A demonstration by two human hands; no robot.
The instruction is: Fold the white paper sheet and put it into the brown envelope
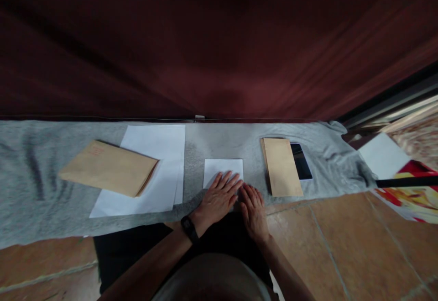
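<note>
A small white sheet of paper (214,168), perhaps folded, lies in front of me on the grey cloth (222,141). My left hand (219,197), with a black band on its wrist, rests flat on the lower part of this paper, fingers stretched out. Beside it, my right hand (253,212) has its fingers extended near the paper's lower right corner. Its fingertips come close to my left hand; whether they touch the paper is hard to make out. Both hands are open. The left palm hides the paper's lower edge.
To the left, brown envelopes (109,168) overlap large white sheets (153,141). On the right, more brown envelopes (282,166) partly cover a dark phone (301,161). A dark red curtain-like surface (219,54) rises behind. At far right are a white sheet (385,155) and a colourful printed item (415,196).
</note>
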